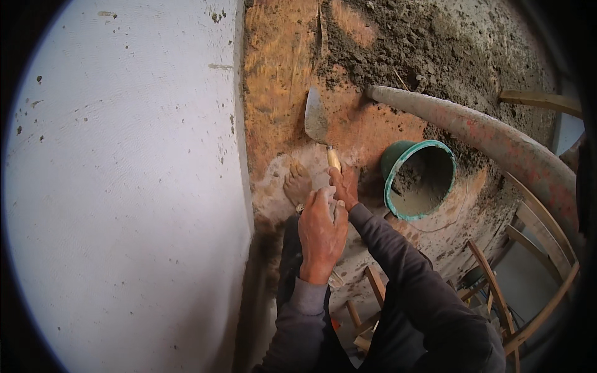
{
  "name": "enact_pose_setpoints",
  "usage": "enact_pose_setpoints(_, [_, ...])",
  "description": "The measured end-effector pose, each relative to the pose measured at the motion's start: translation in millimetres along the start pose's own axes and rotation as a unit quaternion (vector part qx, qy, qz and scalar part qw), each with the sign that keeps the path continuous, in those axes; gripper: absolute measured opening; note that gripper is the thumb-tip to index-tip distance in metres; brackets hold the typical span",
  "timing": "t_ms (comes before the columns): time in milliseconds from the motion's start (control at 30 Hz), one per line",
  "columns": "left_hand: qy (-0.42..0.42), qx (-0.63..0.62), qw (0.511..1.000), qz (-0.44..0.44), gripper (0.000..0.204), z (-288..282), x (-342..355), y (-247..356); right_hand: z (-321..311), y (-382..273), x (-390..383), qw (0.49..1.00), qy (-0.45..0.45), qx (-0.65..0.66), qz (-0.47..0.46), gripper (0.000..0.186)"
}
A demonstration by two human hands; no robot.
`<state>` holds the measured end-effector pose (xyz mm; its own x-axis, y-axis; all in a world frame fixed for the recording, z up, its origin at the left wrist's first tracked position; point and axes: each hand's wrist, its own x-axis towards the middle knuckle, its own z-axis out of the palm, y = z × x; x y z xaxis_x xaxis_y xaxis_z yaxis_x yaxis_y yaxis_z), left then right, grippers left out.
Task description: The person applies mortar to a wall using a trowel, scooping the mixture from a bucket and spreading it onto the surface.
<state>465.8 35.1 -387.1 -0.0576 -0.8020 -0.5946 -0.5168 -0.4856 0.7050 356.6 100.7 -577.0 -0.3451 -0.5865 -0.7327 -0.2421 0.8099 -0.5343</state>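
Note:
My right hand [348, 188] is wrapped round the wooden handle of a trowel [316, 117]. Its mortar-smeared metal blade points away from me, above the stained orange-brown board. Close beside it, on the near side, my left hand [323, 235] is closed, with fingers bent and thumb pressed in. A small pale greyish piece [321, 180] shows by its fingertips; its kind is unclear, and I cannot tell what the fingers hold. A green bucket [398, 163] with grey wet mortar [418, 193] inside stands to the right of my hands.
A white wall [137, 174] spattered with mortar rises along the left. My bare foot [297, 184] stands on the board [280, 74]. Loose mortar [429, 50] lies at the far right. A long speckled pole [485, 133] crosses the right side, near wooden frame pieces [491, 276].

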Motion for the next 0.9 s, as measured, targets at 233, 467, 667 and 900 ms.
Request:
enact_pose_setpoints(233, [-0.017, -0.011, 0.999, -0.043, 0.025, 1.2, -7.6, 2.6, -25.0, -12.9, 68.8, 0.985, 0.087, -0.133, -0.074, 0.045])
enact_pose_setpoints(467, [-0.017, -0.011, 0.999, -0.038, 0.025, 6.9, -10.4, 3.7, -40.0, -63.7, 151.8, 0.969, 0.147, 0.191, -0.052, 0.026])
enact_pose_setpoints(667, [-0.008, -0.017, 0.999, -0.038, 0.024, 3.4, -13.2, 1.0, -20.6, -150.6, 100.2, 0.870, 0.087, 0.473, 0.107, 0.025])
enact_pose_setpoints(900, [-0.021, -0.005, 1.000, -0.021, 0.026, 2.3, -10.3, 2.7, -25.0, -142.0, 118.0, 0.911, -0.060, 0.399, 0.087, 0.026])
